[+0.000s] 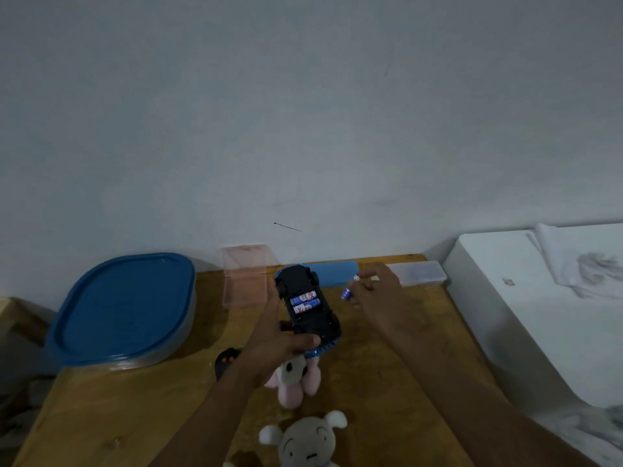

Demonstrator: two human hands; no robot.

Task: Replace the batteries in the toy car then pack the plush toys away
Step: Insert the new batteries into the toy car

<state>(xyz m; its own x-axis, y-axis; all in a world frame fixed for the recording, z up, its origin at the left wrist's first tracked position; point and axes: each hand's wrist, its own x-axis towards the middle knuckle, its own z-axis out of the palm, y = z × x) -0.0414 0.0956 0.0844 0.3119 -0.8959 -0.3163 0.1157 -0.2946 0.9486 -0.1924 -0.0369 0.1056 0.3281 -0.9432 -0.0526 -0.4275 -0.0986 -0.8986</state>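
My left hand [281, 335] grips the blue toy car [305, 306], held upside down above the wooden table [387, 358]. Its black underside faces up and two blue-and-white batteries [305, 301] lie in the uncovered battery bay. To the right of the car, my right hand [379, 291] pinches a third blue battery [349, 288] between fingers and thumb, apart from the car. A pink-and-grey plush toy [296, 377] lies under my left hand. A grey plush with white ears [308, 439] lies at the near edge.
A large container with a blue lid [124, 308] stands at the left. An open pink plastic case [244, 278] leans against the wall. A blue flat box [333, 273] and a clear box [419, 273] lie at the back. A black remote [229, 362] sits near my left wrist. White fabric lies at the right.
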